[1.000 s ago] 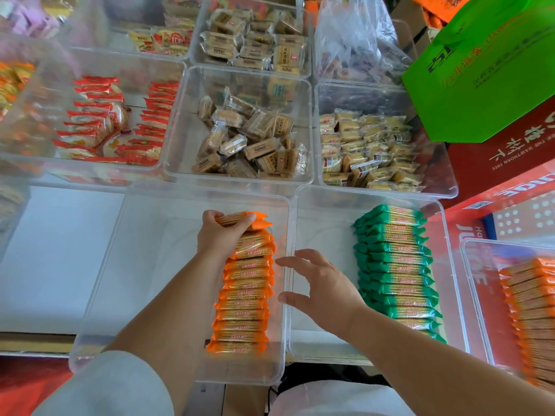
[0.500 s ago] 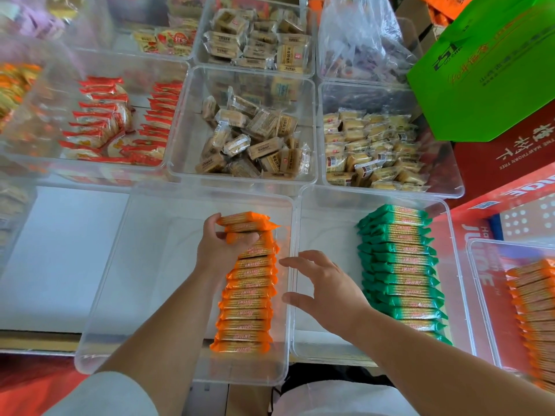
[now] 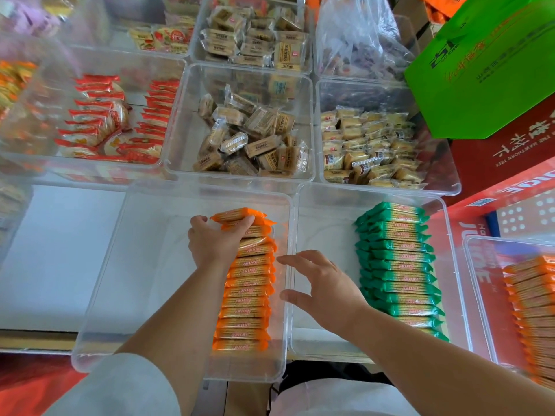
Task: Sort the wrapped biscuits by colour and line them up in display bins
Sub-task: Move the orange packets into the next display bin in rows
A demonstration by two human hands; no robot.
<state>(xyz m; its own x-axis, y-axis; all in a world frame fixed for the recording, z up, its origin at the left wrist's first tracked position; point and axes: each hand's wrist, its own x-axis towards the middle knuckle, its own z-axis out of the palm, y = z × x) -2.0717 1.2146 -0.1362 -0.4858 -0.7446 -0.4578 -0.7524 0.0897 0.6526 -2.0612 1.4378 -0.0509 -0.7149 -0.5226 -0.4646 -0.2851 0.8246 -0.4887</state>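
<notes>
Row of orange-wrapped biscuit packets (image 3: 247, 292) lined up along the right side of the near clear plastic bin (image 3: 141, 280), running from its front wall toward the far end. Left hand (image 3: 216, 240) sits at the far end of that row, fingers curled over the last packets and grasping them; the end packet lies a little skewed against its neighbours. Right hand (image 3: 326, 291) hangs over the wall between the two near bins, fingers spread and loosely bent, released, nothing in it; contact with the orange row cannot be told. Second clear bin (image 3: 324, 223) just to the right holds a tidy row of green-wrapped biscuit packets (image 3: 399, 271) along its right side. Third clear bin (image 3: 468, 247) at far right, partly cut off, carries more orange packets. Behind: bins of red-wrapped snacks (image 3: 102, 121), loose tan squares in clear wrap (image 3: 249, 142), and pale yellow pieces (image 3: 369, 145). Bright green carton (image 3: 486, 61) leans over a red carton (image 3: 510, 151) at upper right. White worktop (image 3: 54, 250) bare left of the near bin
</notes>
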